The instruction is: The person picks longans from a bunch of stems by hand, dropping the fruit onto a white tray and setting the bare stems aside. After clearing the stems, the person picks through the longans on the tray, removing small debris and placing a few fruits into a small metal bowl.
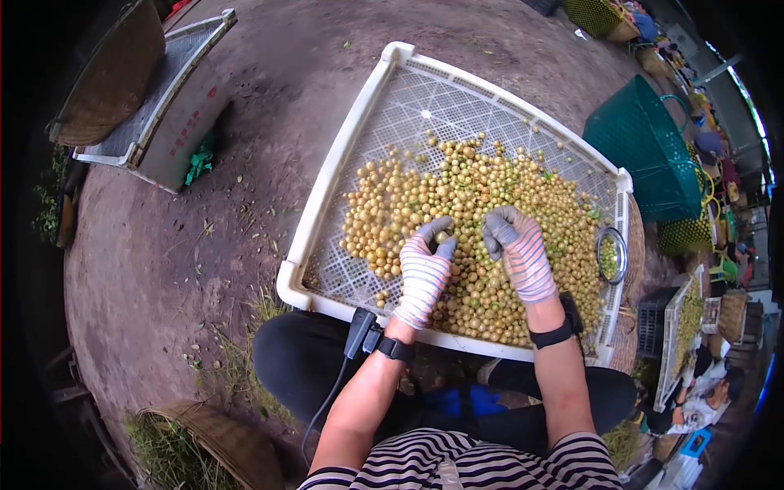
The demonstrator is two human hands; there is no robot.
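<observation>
A white mesh tray (322,204) holds a broad heap of small round yellow-green fruits (498,188). My left hand (428,265), in a striped glove with grey fingertips, is over the heap with one small round fruit (443,238) between thumb and fingers. My right hand (519,249), gloved alike, is just to the right, its fingers curled together and pointing toward the left hand. Whatever those fingers may hold is hidden. A small metal bowl (624,255) with greenish pieces in it sits at the tray's right side.
A green woven basket (641,143) stands beyond the tray's right edge. At upper left, a brown woven basket (114,73) leans against another white tray (175,131). A woven basket (220,449) with grass lies at lower left. Another person (710,392) is at the far right.
</observation>
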